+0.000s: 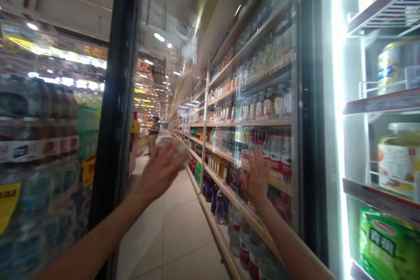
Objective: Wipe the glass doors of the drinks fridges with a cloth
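My left hand point(159, 168) is raised in front of the glass door point(164, 236), its fingers over a pale, crumpled cloth point(179, 148). Motion blur softens the cloth's edges, and the hand covers part of it. To the right, my right hand point(257, 177) holds nothing; its fingers are apart and point upward at the same pane. It seems to rest against the glass, though contact is hard to make out. A dark frame point(113, 96) borders the door, which stands swung out from a lit cooler.
Lit cooler shelves point(382, 107) at right hold jars and a green package point(389, 243). Stacked bottle packs point(36, 140) stand at left, outside the frame. Through the glass show long bottle shelves point(249, 120), possibly partly reflected, a tiled aisle and a distant person point(153, 133).
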{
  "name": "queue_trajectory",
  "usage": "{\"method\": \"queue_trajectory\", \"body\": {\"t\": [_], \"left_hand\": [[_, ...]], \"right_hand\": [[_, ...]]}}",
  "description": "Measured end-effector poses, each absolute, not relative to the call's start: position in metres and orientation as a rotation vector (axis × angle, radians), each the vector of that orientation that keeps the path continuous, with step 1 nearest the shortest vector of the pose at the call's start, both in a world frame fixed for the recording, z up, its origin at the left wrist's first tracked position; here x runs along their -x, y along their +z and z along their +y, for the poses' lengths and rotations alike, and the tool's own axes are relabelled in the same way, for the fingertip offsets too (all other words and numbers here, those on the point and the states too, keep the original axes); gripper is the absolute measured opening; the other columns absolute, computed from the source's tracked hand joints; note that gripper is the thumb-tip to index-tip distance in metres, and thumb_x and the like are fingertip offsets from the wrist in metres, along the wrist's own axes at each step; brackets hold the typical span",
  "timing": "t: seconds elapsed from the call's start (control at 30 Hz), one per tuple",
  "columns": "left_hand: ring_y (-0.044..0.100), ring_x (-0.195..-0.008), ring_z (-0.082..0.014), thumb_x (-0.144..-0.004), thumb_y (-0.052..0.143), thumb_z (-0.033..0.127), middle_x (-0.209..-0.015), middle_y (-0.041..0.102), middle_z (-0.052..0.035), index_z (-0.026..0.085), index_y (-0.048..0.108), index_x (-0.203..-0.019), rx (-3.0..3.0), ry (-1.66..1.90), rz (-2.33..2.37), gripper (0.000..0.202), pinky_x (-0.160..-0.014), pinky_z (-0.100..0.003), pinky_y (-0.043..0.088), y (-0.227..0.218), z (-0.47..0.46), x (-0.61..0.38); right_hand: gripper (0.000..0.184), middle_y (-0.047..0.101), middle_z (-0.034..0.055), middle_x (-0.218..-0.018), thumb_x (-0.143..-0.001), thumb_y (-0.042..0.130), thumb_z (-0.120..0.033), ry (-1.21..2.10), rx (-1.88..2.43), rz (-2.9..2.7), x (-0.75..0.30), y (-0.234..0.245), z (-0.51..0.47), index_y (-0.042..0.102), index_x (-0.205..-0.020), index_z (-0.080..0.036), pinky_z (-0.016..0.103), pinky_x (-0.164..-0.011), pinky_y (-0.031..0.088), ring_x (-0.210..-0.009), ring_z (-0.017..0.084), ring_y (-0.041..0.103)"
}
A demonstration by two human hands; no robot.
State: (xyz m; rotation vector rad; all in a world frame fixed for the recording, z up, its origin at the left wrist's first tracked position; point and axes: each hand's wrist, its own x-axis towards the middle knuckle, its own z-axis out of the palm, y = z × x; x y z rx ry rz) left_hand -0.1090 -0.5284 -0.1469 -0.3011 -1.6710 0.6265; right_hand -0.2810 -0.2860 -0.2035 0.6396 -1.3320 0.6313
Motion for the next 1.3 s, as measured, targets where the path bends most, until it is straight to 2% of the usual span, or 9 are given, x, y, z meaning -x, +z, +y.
{"method": "queue_trajectory", "body": {"t": [0.1, 0.27, 0.43, 0.57, 0.73, 0.9, 1.1, 1.23, 1.3], "left_hand": [[0.014, -0.140, -0.0282, -0.085, 0.049, 0.019, -0.148, 0.028, -0.0099, 0.027, 0.042, -0.133, 0.058, 0.495, -1.557, 0.049, -0.108, -0.054, 0.022, -0.145, -0.526, 0.110], [0.029, -0.135, -0.0198, -0.085, 0.050, 0.025, -0.140, 0.044, -0.0005, 0.035, 0.048, -0.127, 0.599, 0.802, -1.798, 0.043, -0.112, -0.041, 0.021, -0.154, -0.521, 0.117], [0.014, -0.140, -0.0275, -0.085, 0.049, 0.020, -0.149, 0.026, -0.0096, 0.027, 0.043, -0.132, 0.068, 0.480, -1.532, 0.048, -0.109, -0.051, 0.023, -0.146, -0.520, 0.117], [0.024, -0.137, -0.0206, -0.085, 0.050, 0.022, -0.142, 0.040, -0.0026, 0.033, 0.049, -0.126, 0.530, 0.765, -1.780, 0.042, -0.112, -0.042, 0.022, -0.152, -0.512, 0.120], [0.015, -0.139, -0.0294, -0.085, 0.048, 0.024, -0.150, 0.024, -0.0077, 0.027, 0.047, -0.128, 0.009, 0.379, -1.608, 0.044, -0.109, -0.055, 0.020, -0.136, -0.508, 0.125], [0.023, -0.138, -0.0235, -0.085, 0.050, 0.022, -0.141, 0.041, -0.0057, 0.032, 0.052, -0.123, 0.419, 0.627, -1.845, 0.039, -0.110, -0.046, 0.024, -0.154, -0.488, 0.133], [0.013, -0.140, -0.0289, -0.086, 0.048, 0.022, -0.149, 0.026, -0.0115, 0.026, 0.050, -0.125, 0.068, 0.401, -1.655, 0.039, -0.108, -0.054, 0.022, -0.152, -0.484, 0.135], [0.017, -0.139, -0.0217, -0.083, 0.053, 0.022, -0.144, 0.038, -0.0033, 0.031, 0.050, -0.125, 0.503, 0.725, -1.775, 0.042, -0.113, -0.043, 0.018, -0.159, -0.493, 0.133], [0.019, -0.139, -0.0209, -0.084, 0.051, 0.021, -0.143, 0.039, -0.0033, 0.031, 0.050, -0.125, 0.442, 0.699, -1.739, 0.042, -0.113, -0.043, 0.019, -0.151, -0.499, 0.132]], "right_hand": [[0.057, 0.036, 0.0140, -0.143, -0.086, 0.045, -0.028, 0.641, -0.639, -1.319, 0.282, -0.204, -0.286, 0.026, -0.140, -0.022, 0.052, -0.107, 0.022, -0.135, 0.025, 0.028], [0.059, 0.033, 0.0136, -0.145, -0.086, 0.046, -0.031, 0.660, -0.649, -1.328, 0.282, -0.204, -0.285, 0.025, -0.141, -0.022, 0.052, -0.107, 0.022, -0.136, 0.026, 0.027], [0.061, 0.033, 0.0140, -0.144, -0.084, 0.048, -0.033, 0.665, -0.661, -1.326, 0.282, -0.203, -0.285, 0.025, -0.141, -0.021, 0.052, -0.108, 0.021, -0.136, 0.026, 0.027], [0.061, 0.035, 0.0150, -0.143, -0.084, 0.049, -0.035, 0.663, -0.648, -1.314, 0.282, -0.202, -0.285, 0.028, -0.139, -0.021, 0.053, -0.108, 0.021, -0.135, 0.026, 0.028], [0.060, 0.038, 0.0167, -0.141, -0.083, 0.049, -0.035, 0.659, -0.633, -1.320, 0.281, -0.202, -0.285, 0.029, -0.138, -0.020, 0.053, -0.107, 0.022, -0.135, 0.027, 0.029], [0.061, 0.037, 0.0171, -0.141, -0.081, 0.052, -0.034, 0.664, -0.645, -1.305, 0.280, -0.201, -0.284, 0.030, -0.137, -0.019, 0.055, -0.106, 0.023, -0.134, 0.028, 0.030], [0.065, 0.036, 0.0173, -0.142, -0.080, 0.053, -0.034, 0.665, -0.621, -1.288, 0.282, -0.202, -0.286, 0.028, -0.138, -0.019, 0.053, -0.106, 0.023, -0.134, 0.028, 0.030], [0.066, 0.035, 0.0171, -0.142, -0.080, 0.052, -0.036, 0.670, -0.614, -1.290, 0.281, -0.203, -0.286, 0.026, -0.139, -0.020, 0.054, -0.105, 0.024, -0.134, 0.029, 0.030], [0.067, 0.034, 0.0168, -0.143, -0.080, 0.052, -0.037, 0.669, -0.632, -1.303, 0.281, -0.203, -0.285, 0.025, -0.140, -0.020, 0.054, -0.105, 0.025, -0.134, 0.029, 0.030]]}}
